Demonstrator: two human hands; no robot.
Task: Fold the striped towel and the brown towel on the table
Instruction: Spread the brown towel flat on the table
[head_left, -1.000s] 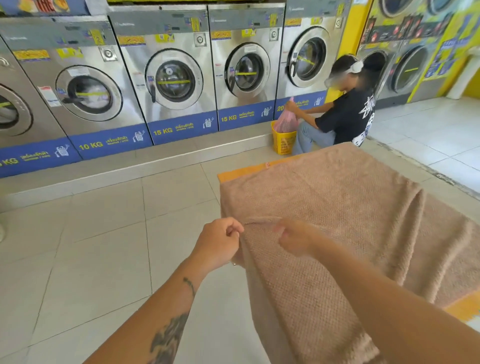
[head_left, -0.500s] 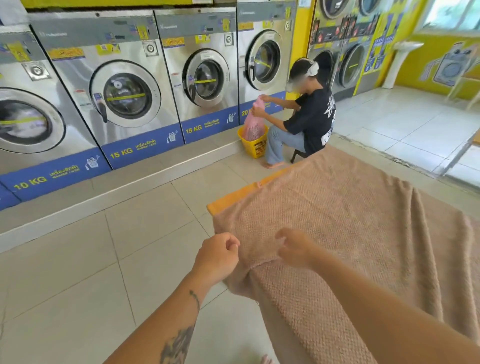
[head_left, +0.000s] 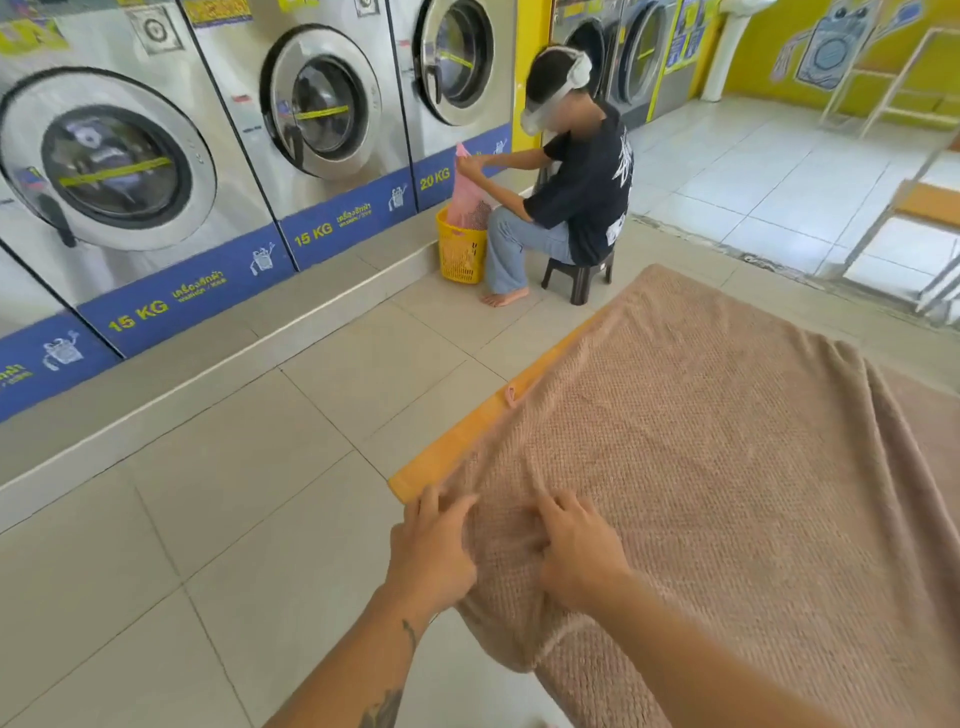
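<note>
The brown towel (head_left: 727, 467), a waffle-textured sheet, lies spread over the orange table (head_left: 457, 441), with only the table's left edge showing. Its near corner hangs down over the table's front corner. My left hand (head_left: 431, 545) rests at that corner with fingers extended on the towel's edge. My right hand (head_left: 576, 545) presses flat on the towel just beside it, fingers spread. A small pink loop tag (head_left: 511, 393) sits on the towel's left edge. No striped towel is in view.
A row of steel washing machines (head_left: 322, 104) lines the left wall behind a raised step. A person (head_left: 571, 176) sits on a small dark stool (head_left: 579, 275) by a yellow basket (head_left: 460, 249), holding a pink bag. White frames (head_left: 883, 78) stand at right.
Both hands let go of the pinched towel edge, moved forward and now lie flat on the towel at the table corner. The view has swung to the right.
</note>
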